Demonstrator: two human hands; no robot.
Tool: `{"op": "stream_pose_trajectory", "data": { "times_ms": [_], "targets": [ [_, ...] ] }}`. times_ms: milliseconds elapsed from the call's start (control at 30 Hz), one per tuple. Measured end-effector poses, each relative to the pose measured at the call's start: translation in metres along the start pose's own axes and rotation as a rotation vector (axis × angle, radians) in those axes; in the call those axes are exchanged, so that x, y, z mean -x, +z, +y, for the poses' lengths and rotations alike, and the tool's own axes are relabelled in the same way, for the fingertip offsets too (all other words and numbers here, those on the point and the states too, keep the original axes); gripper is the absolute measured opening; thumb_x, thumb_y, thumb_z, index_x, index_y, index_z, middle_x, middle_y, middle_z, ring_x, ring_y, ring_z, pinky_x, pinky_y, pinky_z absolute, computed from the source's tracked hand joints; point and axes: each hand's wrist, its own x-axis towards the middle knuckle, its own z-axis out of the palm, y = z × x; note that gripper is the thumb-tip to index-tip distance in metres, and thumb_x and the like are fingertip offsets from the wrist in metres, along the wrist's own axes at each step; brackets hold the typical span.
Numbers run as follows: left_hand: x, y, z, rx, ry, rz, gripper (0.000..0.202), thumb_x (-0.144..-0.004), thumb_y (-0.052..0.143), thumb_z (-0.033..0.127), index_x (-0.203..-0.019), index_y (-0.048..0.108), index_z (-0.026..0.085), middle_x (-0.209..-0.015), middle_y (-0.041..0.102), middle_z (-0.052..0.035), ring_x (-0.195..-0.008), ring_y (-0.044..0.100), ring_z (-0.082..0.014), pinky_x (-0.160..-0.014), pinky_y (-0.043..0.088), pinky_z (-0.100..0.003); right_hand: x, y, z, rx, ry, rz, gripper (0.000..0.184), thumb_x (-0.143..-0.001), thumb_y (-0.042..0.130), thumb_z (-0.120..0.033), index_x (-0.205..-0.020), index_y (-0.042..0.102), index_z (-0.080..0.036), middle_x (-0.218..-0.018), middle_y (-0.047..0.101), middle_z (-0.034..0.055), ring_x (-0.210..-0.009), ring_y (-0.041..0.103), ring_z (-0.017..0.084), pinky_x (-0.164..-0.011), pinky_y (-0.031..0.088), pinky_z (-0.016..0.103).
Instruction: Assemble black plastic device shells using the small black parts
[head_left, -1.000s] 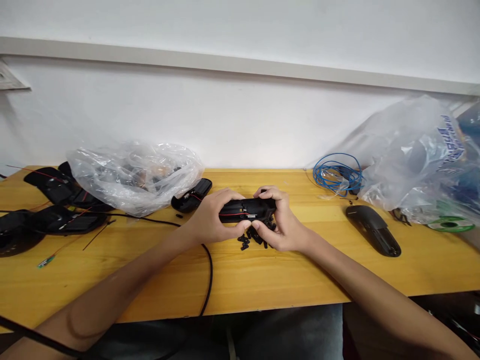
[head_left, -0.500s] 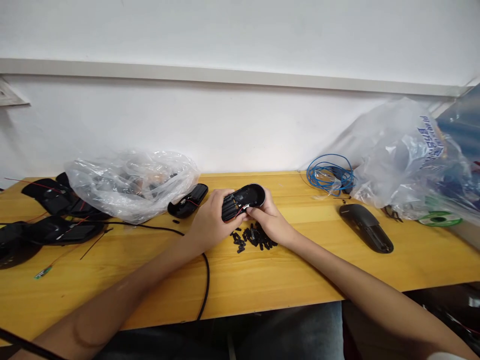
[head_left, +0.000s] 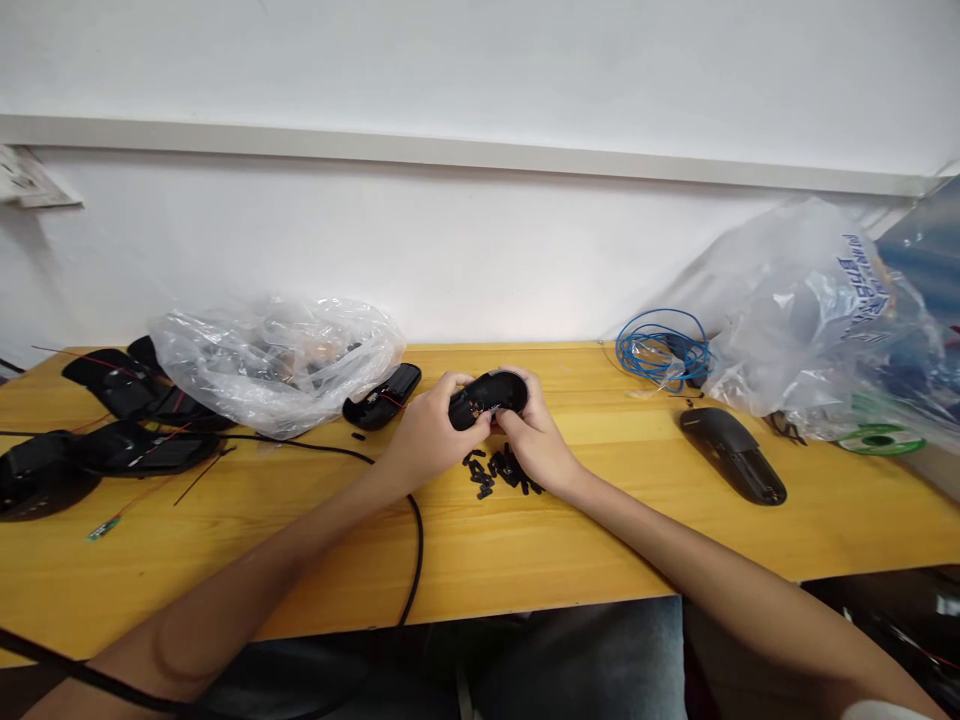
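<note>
A black plastic shell point(head_left: 491, 393), open side up with thin wiring inside, is being held just above the wooden table point(head_left: 600, 545), over a scatter of small black parts point(head_left: 495, 472). It is being gripped at either end by the left hand point(head_left: 424, 440) and the right hand point(head_left: 538, 450), fingers curled closed on its rim. It is being judged light, stiff and smooth; the outer edges are being favoured for holding, the fine wires looking fragile.

Bright, soft light from above, shiny glare on the plastic bags point(head_left: 277, 355), bent, blurry edges, faint shadows.
</note>
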Motion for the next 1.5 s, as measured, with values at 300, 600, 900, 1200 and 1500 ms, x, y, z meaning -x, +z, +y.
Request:
{"op": "stream_pose_trajectory", "data": {
  "times_ms": [300, 600, 900, 1200, 1500],
  "targets": [
    [-0.002, 0.004, 0.005, 0.084, -0.076, -0.013, 0.036, -0.083, 0.079, 0.034, -0.112, 0.062, 0.024, -0.103, 0.081, -0.0057, -0.091, 0.079, -0.0258, -0.08, 0.061, -0.037, 0.003, 0.005, 0.001, 0.0, -0.024, 0.041, 0.062, -0.09, 0.06, -0.018, -0.15, 0.048, -0.029, -0.139, 0.065, 0.0084, -0.134, 0.061, 0.026, -0.127, 0.047, 0.048],
    [-0.006, 0.005, 0.011, 0.196, -0.179, -0.038, 0.038, -0.079, 0.08, 0.031, -0.112, 0.064, 0.023, -0.109, 0.08, -0.0042, -0.101, 0.075, -0.0248, -0.087, 0.057, -0.036, 0.009, 0.013, 0.004, 0.025, -0.067, 0.187, 0.054, -0.092, 0.058, -0.02, -0.145, 0.052, -0.026, -0.137, 0.067, 0.0081, -0.132, 0.063, 0.025, -0.124, 0.048, 0.046],
    [-0.006, 0.004, 0.017, 0.235, -0.173, -0.042, 0.038, -0.079, 0.078, 0.029, -0.113, 0.061, 0.024, -0.108, 0.079, -0.0046, -0.1, 0.074, -0.0242, -0.088, 0.055, -0.036, 0.009, 0.008, 0.003, 0.085, -0.094, 0.198, 0.052, -0.092, 0.057, -0.019, -0.144, 0.055, -0.026, -0.141, 0.067, 0.0083, -0.134, 0.063, 0.026, -0.124, 0.049, 0.049],
    [0.001, -0.002, 0.02, 0.088, -0.111, -0.077, 0.028, -0.085, 0.073, 0.028, -0.112, 0.067, 0.023, -0.101, 0.079, -0.0046, -0.091, 0.074, -0.0251, -0.08, 0.054, -0.036, 0.011, 0.002, 0.004, 0.146, -0.15, 0.055, 0.055, -0.098, 0.059, -0.022, -0.152, 0.048, -0.028, -0.143, 0.064, 0.0101, -0.136, 0.061, 0.029, -0.128, 0.044, 0.055],
    [0.0, -0.005, 0.018, 0.066, 0.001, -0.089, 0.026, -0.086, 0.073, 0.026, -0.11, 0.065, 0.022, -0.096, 0.077, -0.0053, -0.085, 0.074, -0.0242, -0.074, 0.052, -0.034, 0.014, 0.004, -0.005, 0.154, -0.187, 0.035, 0.055, -0.1, 0.056, -0.017, -0.152, 0.043, -0.027, -0.136, 0.066, 0.0093, -0.129, 0.065, 0.026, -0.126, 0.048, 0.054]
  ]
}}
